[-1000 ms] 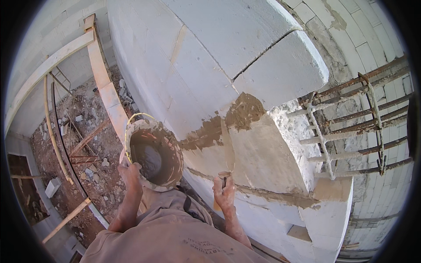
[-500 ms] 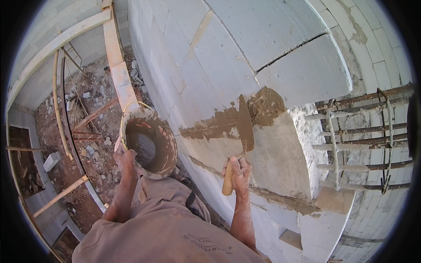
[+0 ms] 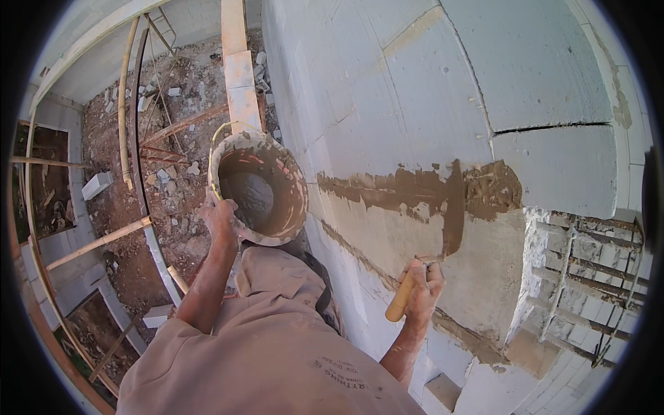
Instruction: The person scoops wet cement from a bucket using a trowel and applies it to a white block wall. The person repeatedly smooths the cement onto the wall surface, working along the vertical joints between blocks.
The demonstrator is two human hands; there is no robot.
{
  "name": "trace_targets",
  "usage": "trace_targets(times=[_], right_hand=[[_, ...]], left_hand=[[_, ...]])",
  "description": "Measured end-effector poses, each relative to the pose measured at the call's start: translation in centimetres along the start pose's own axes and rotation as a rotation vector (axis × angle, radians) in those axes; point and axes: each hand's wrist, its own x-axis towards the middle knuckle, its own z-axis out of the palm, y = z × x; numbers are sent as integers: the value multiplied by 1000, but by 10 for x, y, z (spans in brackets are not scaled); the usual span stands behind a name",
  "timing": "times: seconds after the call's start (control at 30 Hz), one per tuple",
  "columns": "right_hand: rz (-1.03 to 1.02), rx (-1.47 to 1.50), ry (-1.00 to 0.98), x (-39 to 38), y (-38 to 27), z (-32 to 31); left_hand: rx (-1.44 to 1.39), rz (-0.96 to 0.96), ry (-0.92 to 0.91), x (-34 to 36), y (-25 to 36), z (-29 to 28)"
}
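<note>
My left hand (image 3: 223, 220) is closed on the near left rim of a round bucket (image 3: 278, 181), whose inside is coated with brown mortar. A thin yellow handle (image 3: 213, 162) loops along the bucket's left side. In my right hand (image 3: 425, 285) is a trowel (image 3: 454, 213), gripped by its wooden handle. The mortar-covered blade lies against the pale block wall (image 3: 387, 104), across a ragged strip of wet brown mortar (image 3: 373, 187). Right of the blade the mortar (image 3: 494, 190) is thicker and rougher. Below the strip, the wall has a smoother grey-beige patch.
Exposed rebar (image 3: 595, 266) juts beside the wall's broken edge at right. A plank (image 3: 241, 86) runs along beyond the bucket. At left, poles (image 3: 128, 104) and a rail stand above rubble-strewn ground (image 3: 183, 200) with loose blocks (image 3: 97, 185).
The view has shifted, so the wall, bucket and both hands sit further right in the picture. The trowel blade remains against the mortar strip, and both hands keep their holds.
</note>
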Motion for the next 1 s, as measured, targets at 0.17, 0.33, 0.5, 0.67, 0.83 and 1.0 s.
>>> trace_targets(times=[0.17,0.33,0.5,0.67,0.83,1.0], right_hand=[[-165,-154,-32,-12,-6,-9],[-317,-1114,-484,15,54,53],[-539,-1408,-730,99,92,163],[-666,-1484,-910,141,124,238],[-492,-1281,-1257,139,168,250],[-574,-740,-978,125,243,251]], left_hand=[[123,-34,1,5,-3,-12],[345,-3,-78,12,-4,-12],[449,255,-289,0,8,15],[540,392,-447,2,19,41],[512,263,-397,26,-7,37],[597,328,-282,47,-31,33]])
